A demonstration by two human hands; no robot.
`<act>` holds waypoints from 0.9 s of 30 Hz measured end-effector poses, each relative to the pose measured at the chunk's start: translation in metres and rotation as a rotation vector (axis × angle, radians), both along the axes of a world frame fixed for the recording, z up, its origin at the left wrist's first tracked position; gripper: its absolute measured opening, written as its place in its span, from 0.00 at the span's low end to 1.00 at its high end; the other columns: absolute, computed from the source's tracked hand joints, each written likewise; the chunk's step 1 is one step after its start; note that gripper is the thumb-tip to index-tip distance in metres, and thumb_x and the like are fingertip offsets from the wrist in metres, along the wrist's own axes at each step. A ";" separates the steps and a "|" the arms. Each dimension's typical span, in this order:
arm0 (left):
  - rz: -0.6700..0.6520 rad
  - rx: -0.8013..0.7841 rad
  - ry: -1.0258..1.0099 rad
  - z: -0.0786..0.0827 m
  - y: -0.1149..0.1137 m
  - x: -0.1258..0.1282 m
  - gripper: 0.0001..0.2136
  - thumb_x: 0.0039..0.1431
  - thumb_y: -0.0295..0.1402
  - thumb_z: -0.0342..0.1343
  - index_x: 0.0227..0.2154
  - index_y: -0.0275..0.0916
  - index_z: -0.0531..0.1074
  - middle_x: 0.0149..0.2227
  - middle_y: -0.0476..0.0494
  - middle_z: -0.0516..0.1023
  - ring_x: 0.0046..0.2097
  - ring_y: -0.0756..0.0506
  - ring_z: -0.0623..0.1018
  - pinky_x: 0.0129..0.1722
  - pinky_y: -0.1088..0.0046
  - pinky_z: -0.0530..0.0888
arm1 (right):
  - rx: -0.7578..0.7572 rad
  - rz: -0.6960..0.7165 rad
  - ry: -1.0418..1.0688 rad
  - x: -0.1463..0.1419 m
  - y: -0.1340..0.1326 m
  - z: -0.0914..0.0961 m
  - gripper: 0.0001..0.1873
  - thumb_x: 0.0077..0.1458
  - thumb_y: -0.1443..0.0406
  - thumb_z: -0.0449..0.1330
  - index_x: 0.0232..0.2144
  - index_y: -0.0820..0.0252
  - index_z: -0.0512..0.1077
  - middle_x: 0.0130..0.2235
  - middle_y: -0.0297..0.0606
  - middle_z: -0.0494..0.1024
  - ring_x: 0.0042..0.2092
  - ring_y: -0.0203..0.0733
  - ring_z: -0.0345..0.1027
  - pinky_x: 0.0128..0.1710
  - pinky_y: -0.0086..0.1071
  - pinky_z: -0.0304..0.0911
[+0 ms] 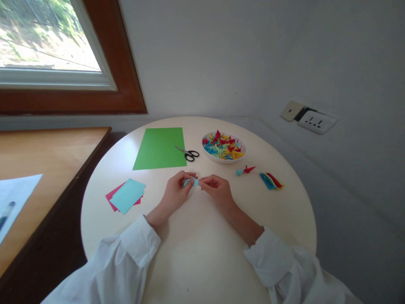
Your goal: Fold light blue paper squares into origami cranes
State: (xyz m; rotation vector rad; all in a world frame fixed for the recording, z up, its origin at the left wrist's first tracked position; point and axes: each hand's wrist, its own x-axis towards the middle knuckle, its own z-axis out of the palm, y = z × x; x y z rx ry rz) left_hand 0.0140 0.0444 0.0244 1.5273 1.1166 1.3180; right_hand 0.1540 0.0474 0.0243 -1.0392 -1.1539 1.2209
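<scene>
Between my two hands, over the middle of the round white table (202, 236), is a small folded piece of light blue origami paper (195, 183). My left hand (177, 186) pinches its left part between thumb and fingers. The fingertips of my right hand (217, 187) are closed on its right end. Fingers cover much of the paper, so its exact shape is partly hidden. To the right of my right hand lie a small red paper crane (249, 169) and a light blue folded piece (239, 172).
A white bowl (224, 161) full of colourful paper cranes stands at the back. Black-handled scissors (190, 156) overlap a green sheet (160, 147). Light blue and pink paper squares (128, 196) lie left; folded coloured papers (271, 181) lie right. A wooden desk (60, 156) is beyond the left edge.
</scene>
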 end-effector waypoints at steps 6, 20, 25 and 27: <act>0.024 0.005 -0.009 0.003 -0.001 0.001 0.05 0.49 0.32 0.54 0.25 0.36 0.66 0.39 0.37 0.76 0.42 0.45 0.76 0.43 0.65 0.71 | -0.032 0.001 -0.048 0.000 0.001 0.001 0.09 0.36 0.62 0.64 0.18 0.61 0.69 0.19 0.31 0.72 0.21 0.32 0.62 0.23 0.28 0.61; 0.032 0.093 0.118 0.001 -0.002 0.001 0.02 0.49 0.29 0.52 0.26 0.36 0.66 0.33 0.43 0.72 0.37 0.48 0.73 0.41 0.69 0.70 | 0.064 -0.048 -0.124 0.000 -0.001 0.002 0.07 0.39 0.63 0.61 0.19 0.60 0.69 0.20 0.31 0.73 0.20 0.32 0.63 0.21 0.27 0.62; 0.035 0.064 0.094 0.001 -0.001 0.001 0.02 0.49 0.29 0.53 0.25 0.36 0.65 0.31 0.44 0.72 0.34 0.49 0.72 0.36 0.72 0.70 | 0.092 -0.047 -0.140 0.001 -0.002 0.003 0.06 0.41 0.63 0.61 0.20 0.61 0.69 0.20 0.32 0.73 0.21 0.33 0.64 0.21 0.27 0.63; 0.041 0.054 0.080 0.001 -0.001 0.001 0.03 0.49 0.30 0.53 0.25 0.36 0.66 0.31 0.44 0.72 0.34 0.50 0.72 0.35 0.73 0.69 | 0.096 -0.043 -0.143 0.001 -0.002 0.003 0.07 0.41 0.62 0.61 0.20 0.60 0.69 0.21 0.32 0.73 0.21 0.33 0.65 0.22 0.28 0.64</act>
